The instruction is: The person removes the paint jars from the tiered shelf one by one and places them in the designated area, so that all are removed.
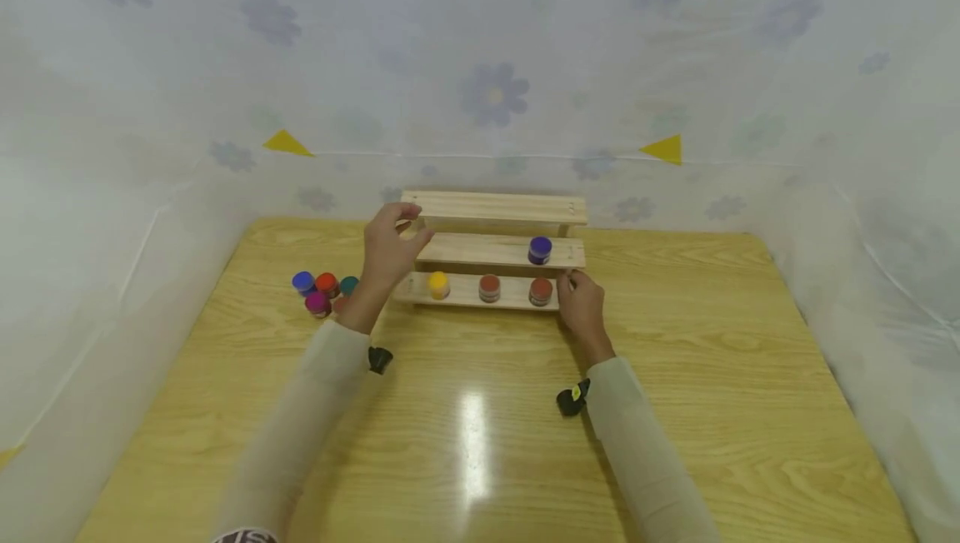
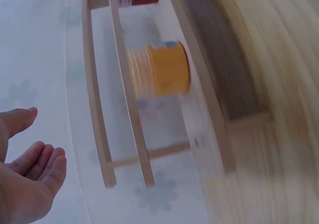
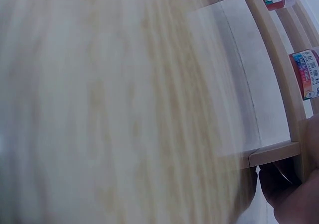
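Observation:
A three-tier wooden rack (image 1: 491, 206) stands at the back of the table. My left hand (image 1: 390, 247) hovers by the rack's left end, thumb and fingers apart and nothing between them; the left wrist view shows the same hand (image 2: 30, 169) empty. With my right hand (image 1: 582, 306) I grip the right end of the lowest shelf; in the right wrist view its fingers (image 3: 279, 181) curl around that end. On the lowest shelf sit a yellow paint jar (image 1: 438, 285) and two reddish-brown paint jars (image 1: 490, 288). A purple-blue jar (image 1: 540, 250) sits on the middle shelf.
Left of the rack, several paint jars cluster on the wooden table (image 1: 675, 343): blue (image 1: 303, 282), red (image 1: 327, 284), magenta (image 1: 318, 304), teal (image 1: 349, 286) and one partly hidden by my left arm. A flower-patterned curtain (image 1: 495, 43) hangs behind, with yellow triangles (image 1: 663, 150) on it.

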A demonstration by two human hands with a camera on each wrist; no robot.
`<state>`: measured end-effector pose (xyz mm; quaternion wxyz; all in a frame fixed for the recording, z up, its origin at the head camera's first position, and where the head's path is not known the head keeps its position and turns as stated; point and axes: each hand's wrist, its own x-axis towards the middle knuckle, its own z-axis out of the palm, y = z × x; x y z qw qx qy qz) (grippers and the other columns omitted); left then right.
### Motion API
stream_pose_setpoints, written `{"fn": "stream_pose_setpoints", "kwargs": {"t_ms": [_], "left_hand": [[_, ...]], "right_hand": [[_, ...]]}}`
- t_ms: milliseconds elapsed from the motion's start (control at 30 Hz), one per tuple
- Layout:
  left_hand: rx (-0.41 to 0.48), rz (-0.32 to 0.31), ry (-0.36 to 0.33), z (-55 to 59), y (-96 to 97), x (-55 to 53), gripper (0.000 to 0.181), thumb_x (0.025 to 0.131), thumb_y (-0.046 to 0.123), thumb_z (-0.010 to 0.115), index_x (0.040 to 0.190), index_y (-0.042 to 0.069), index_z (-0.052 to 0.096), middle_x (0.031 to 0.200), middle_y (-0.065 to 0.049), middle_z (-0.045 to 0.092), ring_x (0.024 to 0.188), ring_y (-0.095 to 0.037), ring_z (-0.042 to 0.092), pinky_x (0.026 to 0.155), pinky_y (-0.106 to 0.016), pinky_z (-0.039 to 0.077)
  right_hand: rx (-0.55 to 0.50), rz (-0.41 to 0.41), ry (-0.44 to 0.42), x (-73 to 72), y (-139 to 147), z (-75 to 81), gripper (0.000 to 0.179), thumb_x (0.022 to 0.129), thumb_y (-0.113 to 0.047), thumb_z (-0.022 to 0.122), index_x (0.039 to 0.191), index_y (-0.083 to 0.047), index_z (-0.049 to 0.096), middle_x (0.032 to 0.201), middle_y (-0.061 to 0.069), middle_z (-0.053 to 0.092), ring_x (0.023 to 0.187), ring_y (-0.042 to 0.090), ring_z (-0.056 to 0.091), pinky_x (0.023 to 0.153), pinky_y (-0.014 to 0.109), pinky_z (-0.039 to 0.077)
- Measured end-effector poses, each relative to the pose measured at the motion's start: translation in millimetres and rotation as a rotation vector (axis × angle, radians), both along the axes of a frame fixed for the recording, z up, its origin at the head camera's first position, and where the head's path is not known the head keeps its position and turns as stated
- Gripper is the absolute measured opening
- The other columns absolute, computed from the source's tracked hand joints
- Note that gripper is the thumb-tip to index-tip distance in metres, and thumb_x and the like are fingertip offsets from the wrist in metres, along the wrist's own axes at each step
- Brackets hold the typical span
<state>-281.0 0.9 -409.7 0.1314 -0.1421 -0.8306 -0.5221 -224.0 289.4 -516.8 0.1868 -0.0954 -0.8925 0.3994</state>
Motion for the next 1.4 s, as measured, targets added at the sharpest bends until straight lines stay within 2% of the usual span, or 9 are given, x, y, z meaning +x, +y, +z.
{"fn": "stream_pose_setpoints", "kwargs": {"t_ms": [200,367,500,633,767,933,1033,1167,1400], "left_hand": [[-0.016,-0.055,-0.005,4.9,30.6,-3.2,0.036,0.083,0.01,0.072,0.113,-0.006,0.059,0.115,-0.021,0.06,0.111,-0.033,0.057,0.099,-0.039,0.051],[0.008,-0.106,0.012,2.5,59.2,-3.6,0.036,0.084,0.01,0.071,0.113,-0.008,0.059,0.116,-0.022,0.06,0.11,-0.031,0.057,0.099,-0.04,0.051],[0.015,-0.157,-0.04,-0.5,79.9,-1.2,0.037,0.084,0.01,0.071,0.114,-0.006,0.059,0.117,-0.02,0.06,0.112,-0.032,0.057,0.1,-0.036,0.051],[0.009,-0.177,-0.117,-3.8,97.5,1.0,0.04,0.083,0.016,0.073,0.116,-0.002,0.058,0.119,-0.017,0.06,0.113,-0.029,0.057,0.102,-0.037,0.049],[-0.021,-0.206,-0.159,-7.5,112.1,4.8,0.044,0.082,0.018,0.075,0.117,0.0,0.058,0.119,-0.014,0.06,0.115,-0.028,0.056,0.102,-0.035,0.049],[-0.063,-0.243,-0.182,-13.3,124.8,10.8,0.046,0.081,0.016,0.076,0.119,-0.001,0.056,0.119,-0.014,0.059,0.116,-0.027,0.056,0.099,-0.032,0.051],[-0.129,-0.237,-0.189,-16.8,130.4,12.7,0.047,0.081,0.019,0.076,0.12,0.001,0.056,0.12,-0.014,0.06,0.114,-0.026,0.057,0.096,-0.034,0.052],[-0.203,-0.227,-0.15,-22.0,135.4,13.7,0.041,0.081,0.02,0.076,0.114,0.004,0.06,0.115,-0.011,0.063,0.109,-0.023,0.059,0.091,-0.034,0.053],[-0.15,-0.244,-0.119,-27.2,140.4,14.8,0.033,0.082,0.013,0.075,0.11,0.004,0.061,0.112,-0.01,0.063,0.104,-0.021,0.062,0.086,-0.027,0.055]], "right_hand": [[0.006,-0.006,0.002,2.4,-1,1.6,0.042,0.1,-0.022,0.041,0.06,-0.013,0.034,0.057,0.001,0.026,0.052,0.015,0.026,0.052,0.027,0.028],[0.005,0.001,0.004,4.0,-1,3.4,0.042,0.1,-0.022,0.042,0.06,-0.012,0.036,0.055,0.0,0.027,0.051,0.014,0.026,0.052,0.027,0.028],[0.003,-0.005,0.003,4.0,-2,3.3,0.042,0.1,-0.02,0.043,0.059,-0.011,0.037,0.055,0.001,0.03,0.051,0.014,0.027,0.052,0.027,0.029],[-0.003,-0.015,0.007,3.0,-3,3.0,0.04,0.098,-0.019,0.045,0.06,-0.011,0.038,0.056,0.003,0.034,0.052,0.015,0.028,0.052,0.027,0.029],[0.01,-0.019,0.004,2.2,-5,2.4,0.039,0.098,-0.019,0.045,0.061,-0.008,0.043,0.059,0.009,0.044,0.054,0.016,0.033,0.055,0.028,0.033],[0.016,-0.02,-0.012,2.0,-5,2.8,0.038,0.099,-0.02,0.044,0.065,-0.005,0.05,0.066,0.014,0.054,0.058,0.019,0.039,0.058,0.028,0.036],[0.02,-0.019,-0.013,2.2,-6,3.8,0.037,0.099,-0.02,0.044,0.066,-0.004,0.051,0.065,0.013,0.052,0.058,0.019,0.039,0.057,0.029,0.036],[0.029,-0.008,-0.015,3.0,-5,3.8,0.038,0.1,-0.02,0.043,0.065,-0.005,0.048,0.06,0.008,0.042,0.056,0.018,0.035,0.055,0.028,0.034],[0.029,0.001,-0.018,3.0,-3,2.3,0.039,0.1,-0.022,0.042,0.064,-0.009,0.044,0.059,0.002,0.033,0.052,0.014,0.031,0.053,0.026,0.031]]}}
